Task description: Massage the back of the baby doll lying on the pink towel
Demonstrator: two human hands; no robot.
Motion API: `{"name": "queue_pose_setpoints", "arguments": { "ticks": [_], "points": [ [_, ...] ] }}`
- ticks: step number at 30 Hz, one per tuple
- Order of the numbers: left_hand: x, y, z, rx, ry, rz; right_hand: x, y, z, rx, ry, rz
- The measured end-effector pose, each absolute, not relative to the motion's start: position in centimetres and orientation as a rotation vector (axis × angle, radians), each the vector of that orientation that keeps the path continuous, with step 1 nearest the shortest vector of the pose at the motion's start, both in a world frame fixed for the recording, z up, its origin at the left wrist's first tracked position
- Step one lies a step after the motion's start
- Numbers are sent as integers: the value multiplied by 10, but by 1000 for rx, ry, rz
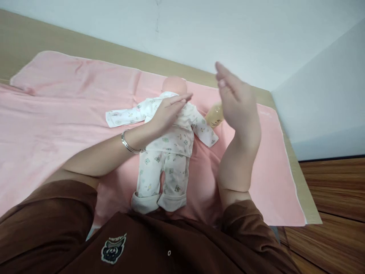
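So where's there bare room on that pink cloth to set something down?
Widest free patch: the pink cloth left of the doll. A smaller one borders the table's right edge, beyond the right hand. It's crowded around the bottle, near the doll's sleeve.

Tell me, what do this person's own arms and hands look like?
The left hand and right hand are both gloveless. The plain brown sleeves stop around elbow length, and a silvery bangle shows on the left side only.

The outfit is matt cloth, the bottle perhaps glossy plastic.
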State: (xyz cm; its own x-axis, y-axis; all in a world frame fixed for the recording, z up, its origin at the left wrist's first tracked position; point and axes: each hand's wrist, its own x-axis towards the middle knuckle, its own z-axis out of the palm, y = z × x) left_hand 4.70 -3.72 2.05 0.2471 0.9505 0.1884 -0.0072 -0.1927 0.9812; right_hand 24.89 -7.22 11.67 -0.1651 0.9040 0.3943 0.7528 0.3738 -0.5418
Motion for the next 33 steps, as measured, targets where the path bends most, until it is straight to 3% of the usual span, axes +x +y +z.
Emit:
{"name": "queue_pose_setpoints", "arguments": {
  "ticks": [3,8,15,25,33],
  "points": [
    [76,-40,47,1137,754,986,272,-60,116,-1413,-1663,340],
    [112,-13,63,726,679,779,283,-40,106,-1763,-1530,484],
    [140,1,72,389,595,789,287,-10,76,-1615,-1927,267],
    [97,-9,58,401,573,765,268,-16,73,-1867,-1938,41],
    [25,-21,72,532,626,896,262,-14,78,-1970,-1756,165]
  ]
}}
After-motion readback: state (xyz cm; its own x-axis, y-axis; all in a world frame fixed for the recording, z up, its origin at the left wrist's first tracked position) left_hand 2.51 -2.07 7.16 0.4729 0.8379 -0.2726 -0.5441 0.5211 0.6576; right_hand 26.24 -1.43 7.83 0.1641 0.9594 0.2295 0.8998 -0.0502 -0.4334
